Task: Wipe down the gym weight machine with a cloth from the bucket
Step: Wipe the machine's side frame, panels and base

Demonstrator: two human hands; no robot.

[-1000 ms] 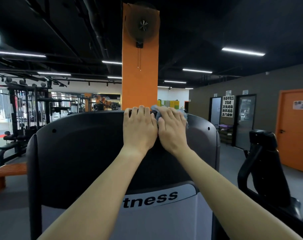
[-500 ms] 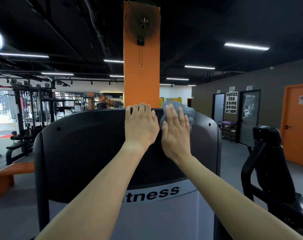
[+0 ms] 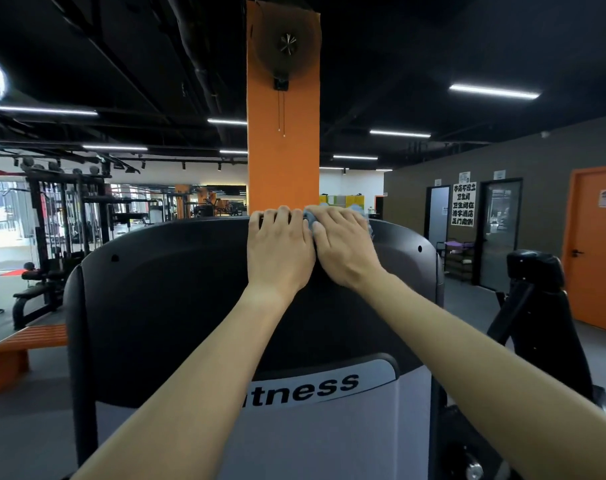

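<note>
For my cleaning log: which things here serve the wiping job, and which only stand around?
Job: cloth, under the right hand; weight machine; left hand on its top edge.
Standing around: orange pillar, orange bench, orange door.

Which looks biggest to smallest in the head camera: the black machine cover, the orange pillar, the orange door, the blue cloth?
1. black machine cover, nearest the camera
2. orange pillar
3. orange door, cut off at the edge
4. blue cloth, mostly under the right hand

Hands (image 3: 279, 251) (image 3: 345, 247) and cloth (image 3: 310, 221) atop machine (image 3: 173, 306)
</note>
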